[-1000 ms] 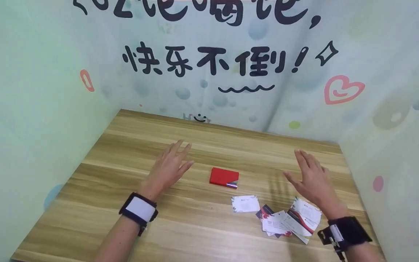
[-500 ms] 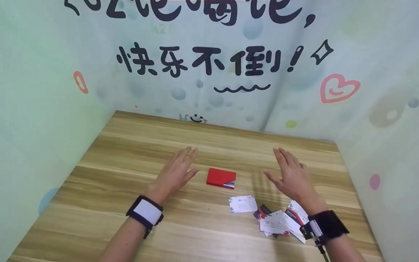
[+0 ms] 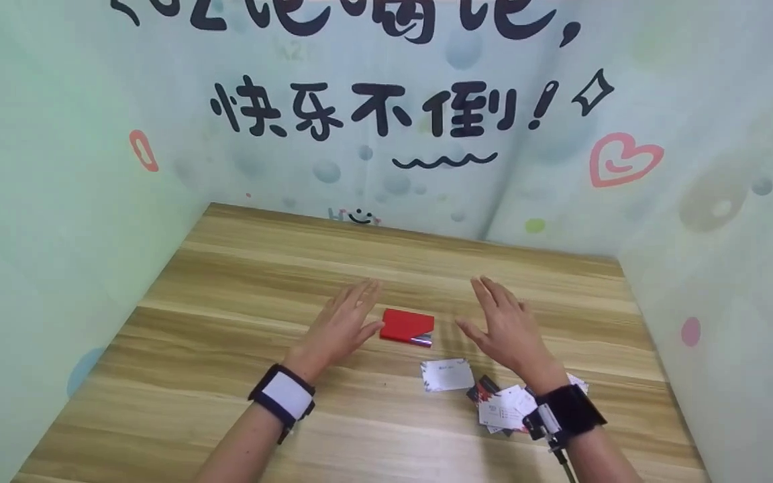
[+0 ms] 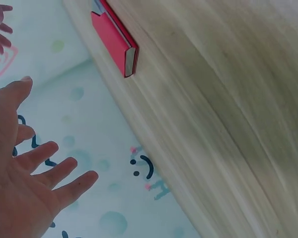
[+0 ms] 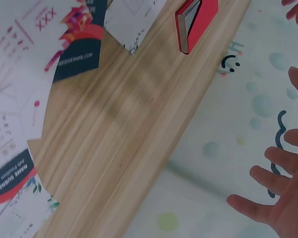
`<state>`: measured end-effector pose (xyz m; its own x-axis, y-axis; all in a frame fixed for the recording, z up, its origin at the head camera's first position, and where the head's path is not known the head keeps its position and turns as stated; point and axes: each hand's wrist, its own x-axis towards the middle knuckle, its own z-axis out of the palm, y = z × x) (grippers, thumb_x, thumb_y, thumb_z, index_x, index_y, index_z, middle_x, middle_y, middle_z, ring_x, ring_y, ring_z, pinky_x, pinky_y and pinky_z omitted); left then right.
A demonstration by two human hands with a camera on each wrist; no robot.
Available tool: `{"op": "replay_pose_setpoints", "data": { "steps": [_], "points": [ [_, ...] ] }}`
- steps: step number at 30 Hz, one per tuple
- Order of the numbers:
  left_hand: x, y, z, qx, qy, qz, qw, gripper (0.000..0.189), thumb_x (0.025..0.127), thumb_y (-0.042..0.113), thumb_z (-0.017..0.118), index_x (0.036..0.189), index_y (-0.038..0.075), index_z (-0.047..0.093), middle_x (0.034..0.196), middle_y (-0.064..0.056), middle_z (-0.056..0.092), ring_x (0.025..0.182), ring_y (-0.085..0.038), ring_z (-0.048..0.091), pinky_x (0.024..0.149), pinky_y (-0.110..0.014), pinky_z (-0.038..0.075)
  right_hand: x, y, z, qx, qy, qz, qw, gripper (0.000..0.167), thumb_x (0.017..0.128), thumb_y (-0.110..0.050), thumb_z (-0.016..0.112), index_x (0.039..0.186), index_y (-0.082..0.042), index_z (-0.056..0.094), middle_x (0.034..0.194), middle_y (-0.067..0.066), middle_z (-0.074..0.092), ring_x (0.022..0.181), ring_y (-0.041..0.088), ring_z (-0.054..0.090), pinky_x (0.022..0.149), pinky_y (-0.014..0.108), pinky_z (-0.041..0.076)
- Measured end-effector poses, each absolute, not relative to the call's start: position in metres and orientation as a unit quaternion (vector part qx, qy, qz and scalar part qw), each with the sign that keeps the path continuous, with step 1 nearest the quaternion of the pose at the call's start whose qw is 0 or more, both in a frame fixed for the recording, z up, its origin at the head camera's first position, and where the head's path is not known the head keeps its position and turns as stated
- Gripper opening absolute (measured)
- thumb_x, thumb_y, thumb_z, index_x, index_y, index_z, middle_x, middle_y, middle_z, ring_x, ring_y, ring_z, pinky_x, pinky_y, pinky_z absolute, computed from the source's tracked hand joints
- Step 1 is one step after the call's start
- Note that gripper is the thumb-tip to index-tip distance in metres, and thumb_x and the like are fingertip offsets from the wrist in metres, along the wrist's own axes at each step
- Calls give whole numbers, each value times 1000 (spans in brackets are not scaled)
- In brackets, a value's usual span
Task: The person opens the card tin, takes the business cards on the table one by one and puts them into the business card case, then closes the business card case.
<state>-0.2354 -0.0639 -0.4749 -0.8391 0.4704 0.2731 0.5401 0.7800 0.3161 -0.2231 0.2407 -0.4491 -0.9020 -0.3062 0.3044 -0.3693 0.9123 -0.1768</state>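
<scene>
A red card case (image 3: 406, 327) with a silver corner lies flat on the wooden table, between the two hands. Just left of it in the head view is the left hand (image 3: 338, 329), fingers extended, holding nothing; its palm also shows in the left wrist view. To the case's right hovers the right hand (image 3: 508, 330), likewise with spread fingers and nothing held. One white business card (image 3: 447, 375) lies in front of the case. Nearer the right wrist, several overlapping business cards (image 3: 499, 409) form a loose pile, partly hidden by the right forearm and wristband.
The wooden table (image 3: 178, 376) is enclosed by a pale printed backdrop (image 3: 359, 181) at the back and both sides. A cable (image 3: 564, 463) trails from the right wristband (image 3: 571, 412). The left wrist carries a similar band (image 3: 284, 396).
Both hands have moved inward toward the red card case, the right one travelling farther left. The right forearm now covers more of the card pile. Case and cards stay put.
</scene>
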Motion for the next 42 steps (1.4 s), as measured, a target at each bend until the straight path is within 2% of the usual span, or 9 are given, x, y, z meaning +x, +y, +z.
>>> {"op": "replay_pose_setpoints", "data": {
  "steps": [11,21,26,34,38,42],
  "points": [
    [-238,-41,-489,-268,-947,-169,54,67,99,38,59,155,7,36,156,-17,42,145,-37,40,115,-60,41,-222,216,-468,189,-966,133,117,76,93,-46,66,153,-7,40,154,18,46,140,40,45,107,69,42],
    [-241,-34,-507,-270,-953,-125,67,60,99,37,61,149,8,46,148,-18,51,136,-40,49,110,-58,46,-224,203,-483,201,-966,125,100,70,93,-42,67,149,-5,45,150,19,49,138,39,48,103,68,46],
    [-243,-28,-515,-265,-951,-152,36,58,99,36,61,149,9,48,152,-21,47,139,-44,45,112,-63,43,-224,196,-492,208,-967,110,96,67,94,-42,65,147,-4,47,150,19,50,135,40,51,101,64,49],
    [-250,-14,-520,-259,-959,-113,8,56,97,35,63,147,12,51,152,-21,47,140,-43,46,110,-60,46,-224,189,-505,231,-963,119,69,51,95,-32,65,137,-4,57,145,21,54,130,42,54,98,65,50],
    [-251,-10,-518,-261,-960,-100,-15,56,98,34,63,148,13,50,155,-21,44,144,-42,42,112,-61,44,-222,190,-512,242,-962,120,51,43,97,-28,63,133,-4,61,141,22,57,128,42,55,99,67,50],
    [-254,-7,-517,-277,-955,-103,-32,55,98,30,62,149,15,49,157,-20,41,147,-40,38,115,-60,41,-221,190,-518,250,-958,133,46,34,97,-24,64,127,-6,66,134,20,60,122,42,58,93,67,52]
  ]
}}
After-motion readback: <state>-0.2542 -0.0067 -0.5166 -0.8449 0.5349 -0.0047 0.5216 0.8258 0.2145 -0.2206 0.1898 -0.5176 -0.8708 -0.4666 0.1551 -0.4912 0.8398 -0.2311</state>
